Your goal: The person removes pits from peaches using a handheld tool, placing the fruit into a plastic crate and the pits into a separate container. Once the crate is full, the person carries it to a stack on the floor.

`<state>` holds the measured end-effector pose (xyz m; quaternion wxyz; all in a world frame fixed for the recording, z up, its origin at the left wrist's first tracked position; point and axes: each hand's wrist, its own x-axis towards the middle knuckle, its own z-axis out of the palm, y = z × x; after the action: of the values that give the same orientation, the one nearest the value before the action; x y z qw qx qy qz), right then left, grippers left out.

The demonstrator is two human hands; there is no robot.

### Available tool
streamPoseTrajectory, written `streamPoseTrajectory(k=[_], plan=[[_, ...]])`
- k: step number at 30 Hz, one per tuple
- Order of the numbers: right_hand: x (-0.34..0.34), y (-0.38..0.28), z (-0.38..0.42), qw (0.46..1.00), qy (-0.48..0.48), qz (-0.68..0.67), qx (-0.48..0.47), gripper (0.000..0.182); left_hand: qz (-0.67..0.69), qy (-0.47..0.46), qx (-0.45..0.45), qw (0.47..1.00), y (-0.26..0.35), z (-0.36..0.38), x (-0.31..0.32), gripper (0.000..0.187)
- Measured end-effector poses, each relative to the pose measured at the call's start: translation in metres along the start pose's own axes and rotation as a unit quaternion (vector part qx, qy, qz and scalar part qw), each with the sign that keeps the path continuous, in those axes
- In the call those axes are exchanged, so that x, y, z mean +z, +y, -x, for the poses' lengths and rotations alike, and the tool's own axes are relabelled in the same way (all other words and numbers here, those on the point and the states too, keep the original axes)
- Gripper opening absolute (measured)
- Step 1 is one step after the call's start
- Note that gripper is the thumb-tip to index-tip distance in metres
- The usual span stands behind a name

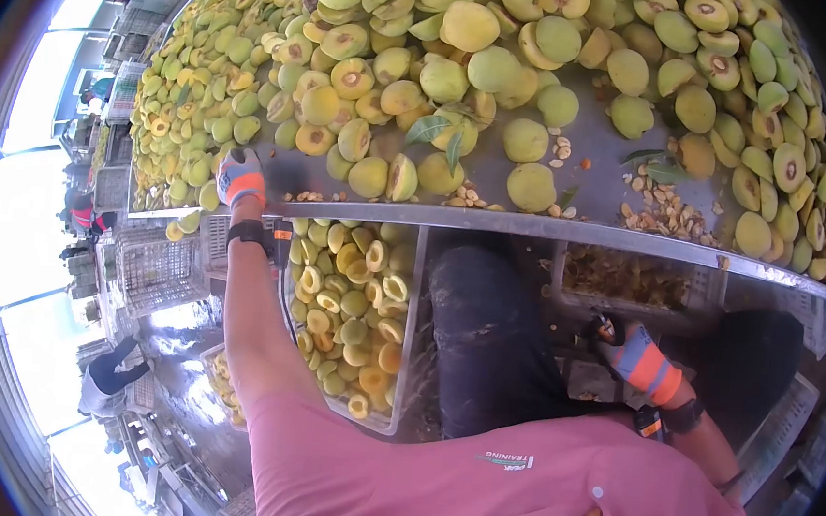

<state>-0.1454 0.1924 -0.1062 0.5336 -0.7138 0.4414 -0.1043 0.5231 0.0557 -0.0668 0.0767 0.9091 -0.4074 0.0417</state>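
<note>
My left hand [242, 179], in a grey and orange glove, is at the front edge of the metal table [532, 225], beside the green-yellow fruit [219, 128]. Its fingers are too hidden to tell what they hold. Lower right, over my lap, my right hand [640, 361] wears a similar glove and is closed around a small dark tool [606, 328]. Many fruits on the table are cut in half, some with the stone showing. Loose pale kernels [667, 212] and a few green leaves [427, 129] lie among them.
Below the table edge, a crate [403, 354] holds halved fruit. A second crate [711, 289] with brown scraps is in front of my right hand. Stacked crates [155, 267] stand at the left, where a person [104, 384] bends over farther off.
</note>
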Motion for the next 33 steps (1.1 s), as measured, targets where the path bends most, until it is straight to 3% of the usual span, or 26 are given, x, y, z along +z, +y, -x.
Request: streamPoseTrajectory(k=[1, 3, 6, 9, 11, 14, 16, 18, 19, 21, 22, 25, 28, 30, 31, 32, 33], plan=[[-0.001, -0.002, 0.0, 1.0, 0.0, 0.005, 0.002, 0.023, 0.047, 0.02, 0.026, 0.998, 0.002, -0.005, 0.007, 0.055], [-0.001, -0.012, 0.0, 0.977, -0.037, -0.073, 0.198, 0.023, 0.078, 0.04, 0.09, 0.992, 0.002, -0.027, 0.028, 0.055], [-0.002, -0.019, 0.001, 0.995, -0.001, -0.067, 0.077, 0.023, 0.103, 0.0, 0.185, 0.977, 0.015, -0.062, 0.064, 0.063], [-0.002, -0.025, -0.002, 0.983, -0.048, -0.105, 0.141, 0.023, 0.204, -0.084, 0.214, 0.952, 0.032, -0.039, 0.052, 0.072], [0.0, -0.023, -0.001, 0.996, -0.031, -0.04, 0.072, 0.021, 0.222, -0.093, 0.227, 0.944, 0.031, -0.04, 0.054, 0.076], [0.003, -0.004, 0.008, 0.992, -0.027, 0.118, -0.034, 0.02, 0.39, -0.124, 0.164, 0.898, 0.028, -0.018, 0.052, 0.076], [0.002, 0.0, 0.013, 0.98, -0.044, 0.183, -0.069, 0.019, 0.371, -0.209, 0.096, 0.9, 0.072, 0.034, -0.009, 0.071], [0.0, -0.008, 0.009, 0.977, -0.074, 0.188, -0.072, 0.019, 0.305, -0.25, 0.072, 0.916, 0.074, 0.044, -0.023, 0.07], [0.0, -0.015, 0.009, 0.987, -0.054, 0.137, -0.057, 0.02, 0.312, -0.275, 0.105, 0.903, 0.071, 0.048, -0.021, 0.067], [0.001, -0.031, 0.01, 0.999, -0.018, 0.036, -0.03, 0.021, 0.043, -0.194, 0.187, 0.962, 0.077, 0.07, -0.019, 0.063], [0.001, -0.03, 0.012, 0.999, -0.015, 0.04, -0.008, 0.021, -0.095, -0.15, 0.221, 0.959, 0.08, 0.08, -0.017, 0.062], [0.011, -0.006, 0.017, 0.998, -0.01, 0.041, 0.044, 0.025, -0.029, -0.122, 0.174, 0.977, 0.08, 0.087, -0.017, 0.05], [0.011, -0.003, 0.018, 0.999, -0.012, 0.019, 0.047, 0.029, -0.001, -0.165, 0.14, 0.976, 0.082, 0.086, -0.023, 0.052], [0.008, -0.017, 0.021, 0.999, 0.008, -0.005, 0.031, 0.026, 0.097, -0.006, 0.138, 0.986, 0.072, 0.103, -0.031, 0.045], [0.008, -0.013, 0.023, 0.999, 0.026, -0.01, 0.03, 0.026, 0.293, -0.026, 0.079, 0.952, 0.068, 0.109, -0.043, 0.041], [0.011, -0.004, 0.022, 0.999, 0.042, -0.015, 0.03, 0.025, 0.474, -0.051, 0.013, 0.879, 0.067, 0.117, -0.055, 0.037], [0.013, 0.001, 0.024, 0.998, 0.054, -0.022, 0.028, 0.025, 0.581, -0.085, 0.014, 0.809, 0.068, 0.129, -0.063, 0.035]])
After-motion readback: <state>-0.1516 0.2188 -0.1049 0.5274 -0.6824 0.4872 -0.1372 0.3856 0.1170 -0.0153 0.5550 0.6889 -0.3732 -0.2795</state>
